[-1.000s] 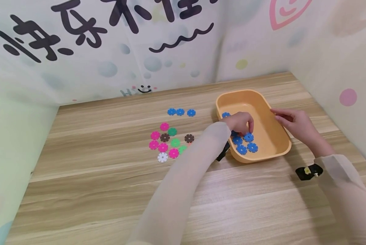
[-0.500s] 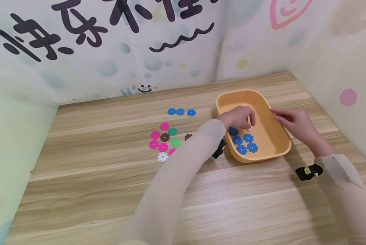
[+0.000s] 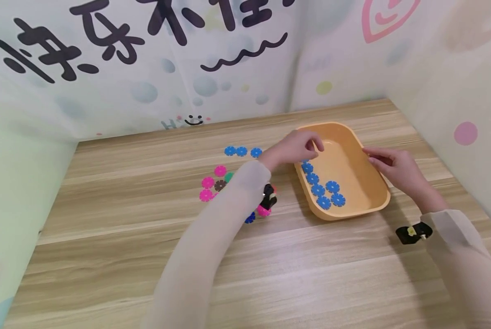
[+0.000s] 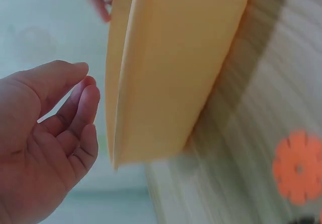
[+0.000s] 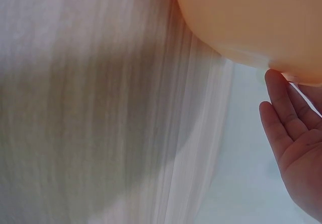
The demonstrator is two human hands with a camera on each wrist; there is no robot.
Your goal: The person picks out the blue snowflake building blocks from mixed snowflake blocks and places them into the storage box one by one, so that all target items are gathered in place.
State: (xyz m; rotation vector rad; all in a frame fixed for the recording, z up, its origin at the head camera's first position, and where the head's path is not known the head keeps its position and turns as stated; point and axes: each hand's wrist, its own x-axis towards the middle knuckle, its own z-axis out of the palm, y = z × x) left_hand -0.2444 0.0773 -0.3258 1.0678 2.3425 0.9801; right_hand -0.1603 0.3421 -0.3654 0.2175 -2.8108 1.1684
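Note:
An orange plastic basin (image 3: 354, 176) stands at the right of the table, with several blue notched plastic discs (image 3: 318, 190) lying along its left side. My left hand (image 3: 296, 147) hovers over the basin's left rim. In the left wrist view its fingers (image 4: 88, 103) are loosely curled, with nothing visible between thumb and fingertips. At the opposite side, my right hand (image 3: 399, 169) pinches the basin's right rim between thumb and fingers. The right wrist view shows those fingers (image 5: 279, 90) against the basin's outer wall.
Left of the basin lie loose discs: three blue ones (image 3: 241, 151) in a row, several pink ones (image 3: 208, 182), a brown one (image 3: 220, 185) and a dark blue one (image 3: 250, 218). My left sleeve (image 3: 212, 237) covers others. Printed curtains (image 3: 138, 91) border the table.
My left hand has risen from among the discs in the basin and moved left to its left rim. More blue discs in the basin are uncovered. The right hand keeps its place.

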